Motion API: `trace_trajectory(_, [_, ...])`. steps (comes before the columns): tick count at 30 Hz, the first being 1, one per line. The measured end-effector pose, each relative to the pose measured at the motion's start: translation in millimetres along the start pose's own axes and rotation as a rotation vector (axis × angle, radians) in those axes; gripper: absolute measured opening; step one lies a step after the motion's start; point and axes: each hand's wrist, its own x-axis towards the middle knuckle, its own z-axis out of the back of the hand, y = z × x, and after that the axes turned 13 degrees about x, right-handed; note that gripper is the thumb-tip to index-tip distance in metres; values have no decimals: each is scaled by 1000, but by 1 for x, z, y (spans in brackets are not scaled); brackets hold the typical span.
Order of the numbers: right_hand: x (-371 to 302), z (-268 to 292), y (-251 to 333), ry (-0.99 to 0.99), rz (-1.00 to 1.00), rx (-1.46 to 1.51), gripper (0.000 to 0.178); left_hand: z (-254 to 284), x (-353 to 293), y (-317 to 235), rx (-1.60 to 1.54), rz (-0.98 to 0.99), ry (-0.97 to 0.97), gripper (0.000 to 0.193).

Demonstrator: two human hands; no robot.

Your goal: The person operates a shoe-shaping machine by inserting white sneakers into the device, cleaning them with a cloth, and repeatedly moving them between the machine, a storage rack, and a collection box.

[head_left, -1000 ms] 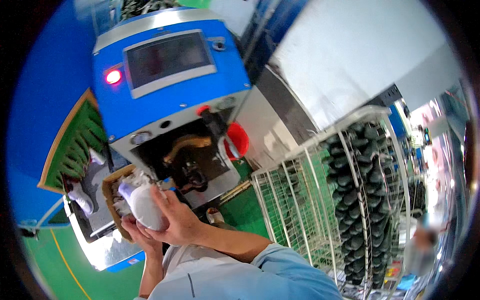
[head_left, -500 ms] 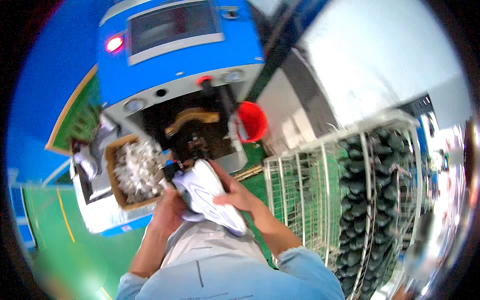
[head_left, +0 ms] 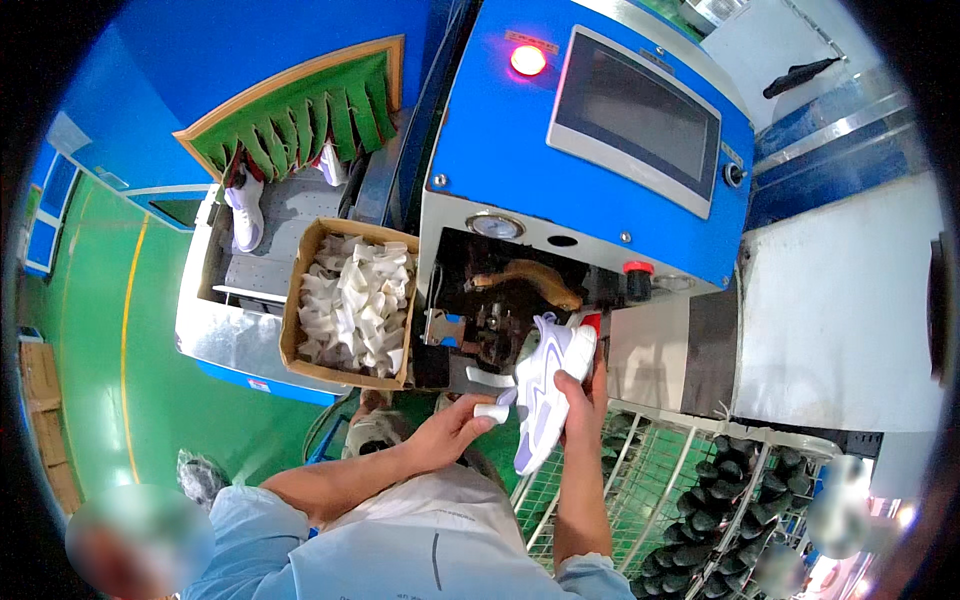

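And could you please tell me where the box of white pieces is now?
In the head view, the box is left of centre, just left of the blue machine and up-left of the left hand.

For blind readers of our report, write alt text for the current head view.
A person's right hand holds a white-and-purple shoe; the left hand pinches a small white piece beside it. Ahead stands a blue machine with a lit red light; left of it are a box of white pieces and two shoes by a green curtain.
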Motion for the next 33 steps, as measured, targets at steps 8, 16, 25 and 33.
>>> trace_trajectory(8, [35, -82, 9, 156, 141, -1280, 97, -46, 69, 89, -952, 289, 67, 35])
trace_trajectory(16, [43, -82, -28, 7, 341, -1226, 85, 103, 12, 6, -419, 427, -154, 41])
trace_trajectory(25, [32, -65, -36, -71, 734, -1010, 88, 122, 19, 44, -171, 499, -79, 38])
trace_trajectory(33, [-97, -30, -62, 125, 692, -1160, 74, 74, 39, 0, -725, 492, 691, 94])
